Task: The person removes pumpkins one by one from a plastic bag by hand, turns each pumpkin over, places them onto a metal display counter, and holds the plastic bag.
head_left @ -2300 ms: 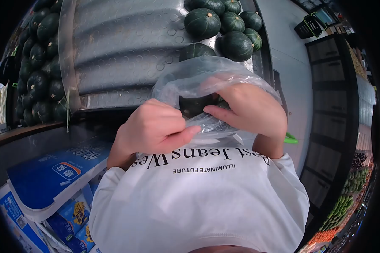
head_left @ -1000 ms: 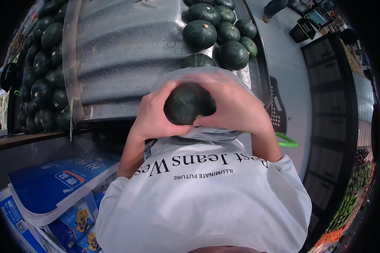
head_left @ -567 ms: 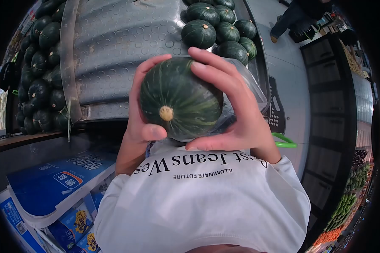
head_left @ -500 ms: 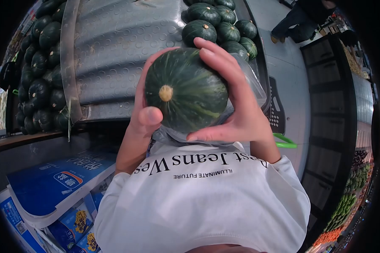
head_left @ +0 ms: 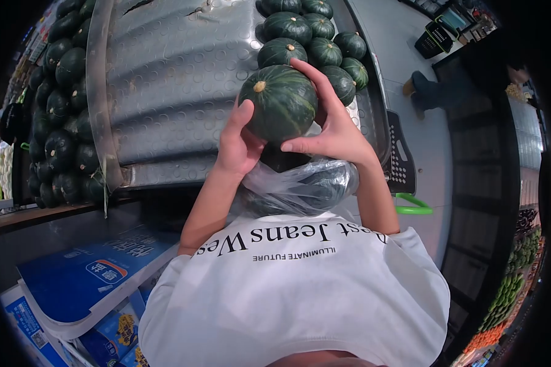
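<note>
A round, dark green pumpkin (head_left: 281, 104) with a pale stem is held between my two hands, stem end facing up and away from me. My left hand (head_left: 242, 140) presses its near left side, thumb raised along it. My right hand (head_left: 333, 125) curves around the right side, fingers over the far edge and thumb underneath. Just below the pumpkin, against my shirt, is a clear plastic bag (head_left: 300, 186) with dark green produce inside. Beyond my hands, several more pumpkins (head_left: 288, 26) sit in rows at the right end of the display tray (head_left: 177, 92).
Stacked pumpkins (head_left: 64, 110) fill the left side. Blue cartons (head_left: 86, 269) lie at lower left. To the right is a dark basket (head_left: 400, 153) with a green handle (head_left: 413, 205). A person's leg (head_left: 434, 92) shows at upper right, near vegetable shelves (head_left: 508, 293).
Both hands have carried the pumpkin forward, away from my chest and toward the tray's rows. More of the plastic bag shows beneath. The person at upper right has shifted.
</note>
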Tool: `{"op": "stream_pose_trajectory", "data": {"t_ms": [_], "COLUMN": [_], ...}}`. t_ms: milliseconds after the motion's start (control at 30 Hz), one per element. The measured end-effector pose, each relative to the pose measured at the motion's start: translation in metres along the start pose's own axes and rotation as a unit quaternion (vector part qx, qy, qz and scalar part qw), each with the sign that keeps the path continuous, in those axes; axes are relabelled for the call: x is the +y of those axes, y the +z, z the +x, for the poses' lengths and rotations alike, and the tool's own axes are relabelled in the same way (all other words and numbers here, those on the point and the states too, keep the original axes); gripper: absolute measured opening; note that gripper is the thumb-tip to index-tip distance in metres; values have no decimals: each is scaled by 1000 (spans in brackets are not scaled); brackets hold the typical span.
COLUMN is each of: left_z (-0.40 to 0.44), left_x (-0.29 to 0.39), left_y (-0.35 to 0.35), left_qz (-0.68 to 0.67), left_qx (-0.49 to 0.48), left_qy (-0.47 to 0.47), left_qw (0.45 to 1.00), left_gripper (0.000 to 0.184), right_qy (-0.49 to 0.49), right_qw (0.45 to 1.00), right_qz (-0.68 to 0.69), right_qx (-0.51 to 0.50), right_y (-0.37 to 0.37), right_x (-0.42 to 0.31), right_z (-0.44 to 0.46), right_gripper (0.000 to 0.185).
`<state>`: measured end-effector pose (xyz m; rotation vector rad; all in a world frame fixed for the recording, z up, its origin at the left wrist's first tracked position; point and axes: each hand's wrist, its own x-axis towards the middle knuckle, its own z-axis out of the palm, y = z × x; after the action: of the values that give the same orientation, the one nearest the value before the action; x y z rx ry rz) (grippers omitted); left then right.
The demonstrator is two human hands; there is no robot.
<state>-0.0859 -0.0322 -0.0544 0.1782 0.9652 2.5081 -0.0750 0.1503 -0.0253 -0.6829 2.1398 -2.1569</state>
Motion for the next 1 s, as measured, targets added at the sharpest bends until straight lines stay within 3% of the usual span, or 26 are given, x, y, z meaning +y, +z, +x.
{"op": "stream_pose_trajectory", "data": {"t_ms": [233,433,533,567,667,800,900,1000], "left_z": [0,0,-1,-1,-4,-1,2,5], "left_x": [-2,-8,-12,-15,-6,-11,-9,-6], "left_y": [-1,-4,-8,-9,13,3,1,1], "left_qz": [75,88,163,194,226,216,210,214], "left_qx": [-36,-121,-113,-109,-20,-15,22,46], "left_qy": [47,119,147,170,126,116,88,64], "left_qw": [995,982,969,960,966,969,974,974], "left_gripper": [71,82,83,83,79,66,55,47], "right_qy": [-13,-33,44,51,23,186,204,209], "right_qw": [999,993,954,969,988,965,959,956], "right_qz": [-35,98,276,219,144,174,192,190], "right_qx": [34,63,107,101,52,61,27,77], "right_y": [1,1,6,8,1,-1,-1,8], "right_x": [6,12,16,12,22,19,24,16], "right_z": [0,-1,-4,-4,-1,1,5,10], "right_gripper": [111,105,99,99,98,79,80,78]}}
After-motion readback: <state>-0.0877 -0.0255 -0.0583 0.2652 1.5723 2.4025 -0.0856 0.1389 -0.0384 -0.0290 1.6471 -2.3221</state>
